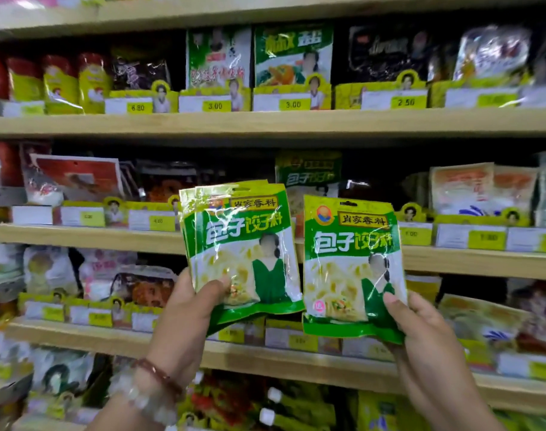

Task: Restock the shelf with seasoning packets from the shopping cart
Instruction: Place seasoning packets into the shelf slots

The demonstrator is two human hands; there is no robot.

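Holding green-and-white glossy plastic seasoning packets up before the shelving, both hands are occupied: the left hand (pixel 190 309) grips a small fanned stack of packets (pixel 240 247) by the lower edge, thumb across the front, and the right hand (pixel 421 331) pinches a single matching packet (pixel 352 265) at its lower right corner. The landmark is the matching green packet standing on the shelf (pixel 309 172), just above and behind the two held lots, in a dark slot that looks thinly stocked.

To do this step well, I would judge it best to feed the single packet in first, upright and face-forward, behind that standing one, keeping the print level with it and the bottom edge behind the yellow price-tag strip (pixel 414 225). The slick film may slide, so the stack wants a firm grip.

Around the landmark run pale wooden shelf boards (pixel 265 122), crowded with red, black and white packets. No shopping cart shows.
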